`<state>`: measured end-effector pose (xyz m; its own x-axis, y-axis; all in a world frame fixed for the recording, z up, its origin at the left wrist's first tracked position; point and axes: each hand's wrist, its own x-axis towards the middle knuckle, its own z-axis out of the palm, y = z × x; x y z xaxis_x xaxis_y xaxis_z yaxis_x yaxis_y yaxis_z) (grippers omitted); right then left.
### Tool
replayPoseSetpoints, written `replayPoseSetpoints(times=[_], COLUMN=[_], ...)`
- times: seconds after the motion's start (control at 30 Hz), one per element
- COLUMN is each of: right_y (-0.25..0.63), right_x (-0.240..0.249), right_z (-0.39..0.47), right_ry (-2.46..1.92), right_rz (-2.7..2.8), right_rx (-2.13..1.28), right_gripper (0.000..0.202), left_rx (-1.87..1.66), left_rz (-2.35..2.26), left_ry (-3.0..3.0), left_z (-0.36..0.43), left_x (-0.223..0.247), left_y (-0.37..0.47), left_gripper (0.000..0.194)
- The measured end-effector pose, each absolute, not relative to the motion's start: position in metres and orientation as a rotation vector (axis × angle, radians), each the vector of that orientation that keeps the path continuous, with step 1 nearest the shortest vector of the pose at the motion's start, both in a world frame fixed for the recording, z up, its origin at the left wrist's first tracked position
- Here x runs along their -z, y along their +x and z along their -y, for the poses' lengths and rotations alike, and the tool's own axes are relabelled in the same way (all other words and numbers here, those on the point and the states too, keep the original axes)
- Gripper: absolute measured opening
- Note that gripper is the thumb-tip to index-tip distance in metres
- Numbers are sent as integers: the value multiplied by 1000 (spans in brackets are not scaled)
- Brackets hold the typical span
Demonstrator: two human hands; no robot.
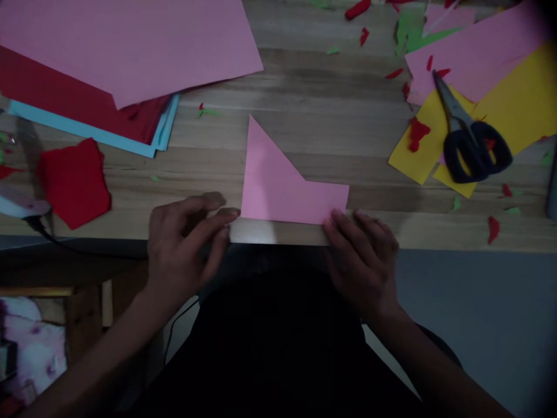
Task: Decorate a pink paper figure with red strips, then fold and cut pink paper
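Observation:
A folded piece of pink paper (278, 194) lies on the wooden table near its front edge, with a tall point at its left and a low strip to the right. Beside the paper's lower left corner is my left hand (187, 238), its fingers loosely bent and apart, holding nothing. The index fingertip is close to that corner; whether it touches cannot be made out. My right hand (363, 258) rests its fingertips on the paper's lower right corner, fingers stretched forward. The right thumb is mostly hidden.
Scissors (467, 136) with dark handles lie on yellow paper (528, 98) at the right. Pink sheets (143, 40) overlap red paper (78, 84) and blue paper (87, 130) at the upper left. A red paper piece (76, 183) lies left, near a cable (69, 247). Scraps are scattered about.

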<state>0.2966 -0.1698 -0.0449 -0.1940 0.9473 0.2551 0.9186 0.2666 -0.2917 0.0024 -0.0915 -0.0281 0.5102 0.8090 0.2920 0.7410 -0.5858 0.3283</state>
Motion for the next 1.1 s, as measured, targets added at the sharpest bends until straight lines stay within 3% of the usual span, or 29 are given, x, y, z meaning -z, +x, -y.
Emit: replayPoseSetpoints(times=[0.13, 0.3, 0.4, 0.53, 0.63, 0.7, 1.1], right_y=[301, 302, 294, 285, 281, 281, 280], right_x=[48, 51, 38, -1, -31, -43, -29], right_z=[167, 160, 147, 119, 101, 95, 100], right_ry=[-1653, -1577, -1444, -1342, -1410, -1464, -1668], right_rz=[2100, 2050, 1937, 1550, 1405, 1383, 1225], right_rx=[-79, -54, -240, -671, -735, -757, -912], right_gripper=[46, 19, 10, 9, 11, 12, 22], left_rx=[-499, -676, -820, -1028, -1048, -1020, -918], left_rz=[-1102, -1178, -1126, -1236, -1336, -1326, -1359], left_ry=[2672, 2596, 2369, 1877, 1623, 1507, 1295], left_z=[94, 96, 90, 74, 66, 64, 70], left_x=[31, 26, 11, -16, -36, -44, -51], left_y=[19, 27, 29, 39, 49, 53, 54], left_gripper=[61, 21, 13, 11, 21, 11, 30])
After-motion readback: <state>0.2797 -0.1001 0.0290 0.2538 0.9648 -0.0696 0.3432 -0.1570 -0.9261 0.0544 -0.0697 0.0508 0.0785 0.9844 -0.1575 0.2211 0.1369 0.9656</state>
